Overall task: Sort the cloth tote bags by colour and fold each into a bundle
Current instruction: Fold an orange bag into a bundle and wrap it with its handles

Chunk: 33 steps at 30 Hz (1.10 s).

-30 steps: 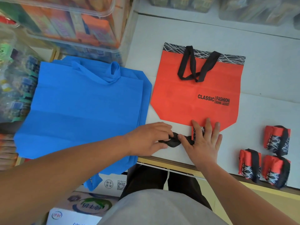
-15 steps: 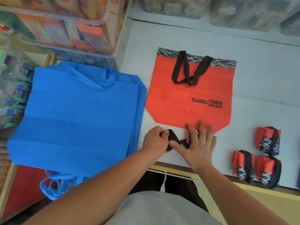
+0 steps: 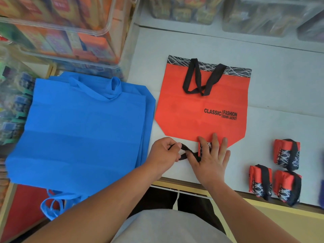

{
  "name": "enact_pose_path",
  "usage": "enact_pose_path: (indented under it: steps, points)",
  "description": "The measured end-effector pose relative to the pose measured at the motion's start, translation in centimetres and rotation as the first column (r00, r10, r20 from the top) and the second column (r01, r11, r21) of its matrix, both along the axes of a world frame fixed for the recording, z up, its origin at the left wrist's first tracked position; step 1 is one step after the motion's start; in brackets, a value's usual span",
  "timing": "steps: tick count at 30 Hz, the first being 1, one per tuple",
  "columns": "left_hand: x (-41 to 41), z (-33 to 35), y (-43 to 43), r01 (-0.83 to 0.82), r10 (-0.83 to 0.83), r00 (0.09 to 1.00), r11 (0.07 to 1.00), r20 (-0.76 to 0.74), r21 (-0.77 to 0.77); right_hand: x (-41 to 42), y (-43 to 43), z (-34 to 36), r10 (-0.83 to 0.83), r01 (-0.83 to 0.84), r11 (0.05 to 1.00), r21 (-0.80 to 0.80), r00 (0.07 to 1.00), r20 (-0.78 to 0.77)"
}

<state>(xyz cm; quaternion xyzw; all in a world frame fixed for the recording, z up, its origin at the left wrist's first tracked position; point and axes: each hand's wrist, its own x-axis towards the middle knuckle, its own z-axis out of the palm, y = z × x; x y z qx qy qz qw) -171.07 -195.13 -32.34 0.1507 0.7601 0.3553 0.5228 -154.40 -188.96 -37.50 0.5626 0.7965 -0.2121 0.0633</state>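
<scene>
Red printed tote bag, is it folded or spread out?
Spread flat: the red tote bag shows its full face, print and black handles.

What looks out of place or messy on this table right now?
Only the blue tote stack at the left: its right edges are fanned unevenly, and a blue handle loop dangles below its near edge. The flat red tote and three red bundles lie tidy. Nothing odd where the left hand grips the black strap.

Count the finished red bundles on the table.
3, at the right: one bundle farther back, two bundles nearer the edge. A fourth is unfinished; more may lie out of view.
</scene>
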Motion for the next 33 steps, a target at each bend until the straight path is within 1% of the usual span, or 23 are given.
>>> enact_pose_path:
  steps: [3, 7, 10, 12, 13, 14, 15, 16, 17, 18, 19, 20, 22, 24, 25, 26, 29, 30, 32, 33]
  points:
    - [0.2, -0.1, 0.3, 0.018, -0.018, 0.999, 1.0, -0.03, -0.019, 0.2, 0.0, -0.3, 0.016, -0.016, 1.0, 0.017, 1.0, 0.004]
    - [0.5, -0.1, 1.3, 0.133, -0.137, 0.988, 0.989, -0.071, -0.056, 0.3, -0.1, -0.4, 0.056, -0.056, 0.998, 0.039, 0.998, -0.016]
    - [0.1, -0.2, 2.0, 0.165, -0.174, 0.975, 0.984, -0.142, -0.074, 0.7, 0.4, 0.6, 0.096, -0.096, 0.994, -0.06, 0.995, -0.009]
    - [-0.1, 0.0, 2.3, 0.173, -0.188, 0.966, 0.98, -0.176, -0.094, 1.2, 0.9, 1.2, 0.094, -0.107, 0.984, -0.144, 0.991, -0.094]
    - [0.0, 0.0, 2.3, 0.18, -0.195, 0.964, 0.979, -0.18, -0.098, 1.6, 1.1, 1.5, 0.085, -0.108, 0.981, -0.158, 0.985, -0.15]
    - [0.1, 0.0, 2.4, 0.187, -0.201, 0.962, 0.978, -0.186, -0.094, 2.0, 1.2, 1.7, 0.065, -0.096, 0.985, -0.143, 0.976, -0.206]
    - [0.3, 0.1, 2.5, 0.196, -0.211, 0.958, 0.976, -0.194, -0.09, 2.4, 1.3, 1.9, 0.036, -0.059, 0.994, -0.087, 0.967, -0.252]
    - [0.6, 0.1, 2.5, 0.209, -0.222, 0.954, 0.974, -0.202, -0.085, 2.8, 1.4, 2.1, 0.007, -0.006, 1.0, 0.006, 0.963, -0.271]
    - [0.9, 0.1, 2.6, 0.221, -0.234, 0.95, 0.972, -0.207, -0.083, 3.1, 1.5, 2.2, -0.041, 0.061, 0.996, 0.07, 0.966, -0.256]
    - [1.1, 0.1, 2.7, 0.231, -0.243, 0.946, 0.97, -0.214, -0.082, 3.4, 1.7, 2.3, -0.124, 0.145, 0.986, 0.081, 0.966, -0.225]
    - [1.3, 0.3, 2.7, 0.239, -0.252, 0.941, 0.968, -0.225, -0.081, 3.6, 1.9, 2.7, -0.227, 0.234, 0.972, 0.008, 0.953, -0.201]
    - [1.4, 0.4, 2.8, 0.245, -0.258, 0.935, 0.966, -0.242, -0.081, 3.7, 2.3, 3.0, -0.334, 0.319, 0.942, -0.108, 0.923, -0.188]
    - [1.7, 0.6, 2.8, 0.237, -0.25, 0.931, 0.968, -0.265, -0.081, 3.7, 3.1, 3.5, -0.501, 0.44, 0.843, -0.31, 0.852, -0.152]
    - [2.1, 0.8, 2.7, 0.217, -0.234, 0.935, 0.972, -0.265, -0.093, 3.4, 3.9, 3.9, -0.574, 0.493, 0.778, -0.39, 0.81, -0.123]
    - [2.4, 1.1, 2.7, 0.205, -0.224, 0.94, 0.974, -0.258, -0.099, 3.1, 4.2, 4.1, -0.597, 0.5, 0.756, -0.423, 0.791, -0.133]
    - [2.7, 1.3, 2.6, 0.195, -0.215, 0.944, 0.975, -0.251, -0.103, 2.9, 4.6, 4.3, -0.621, 0.495, 0.731, -0.469, 0.768, -0.158]
    - [3.4, 2.2, 2.5, 0.174, -0.2, 0.945, 0.977, -0.258, -0.121, 3.2, 5.4, 5.5, -0.713, 0.428, 0.614, -0.663, 0.66, -0.235]
    - [3.5, 2.6, 2.5, 0.162, -0.191, 0.948, 0.978, -0.255, -0.13, 3.7, 5.7, 6.3, -0.707, 0.384, 0.619, -0.686, 0.652, -0.274]
    - [3.9, 3.6, 2.4, 0.131, -0.164, 0.961, 0.979, -0.221, -0.159, 5.3, 6.1, 8.7, -0.612, 0.228, 0.703, -0.674, 0.677, -0.409]
    - [4.2, 4.4, 2.5, 0.119, -0.152, 0.969, 0.978, -0.194, -0.172, 6.2, 6.3, 10.4, -0.539, 0.117, 0.746, -0.655, 0.684, -0.492]
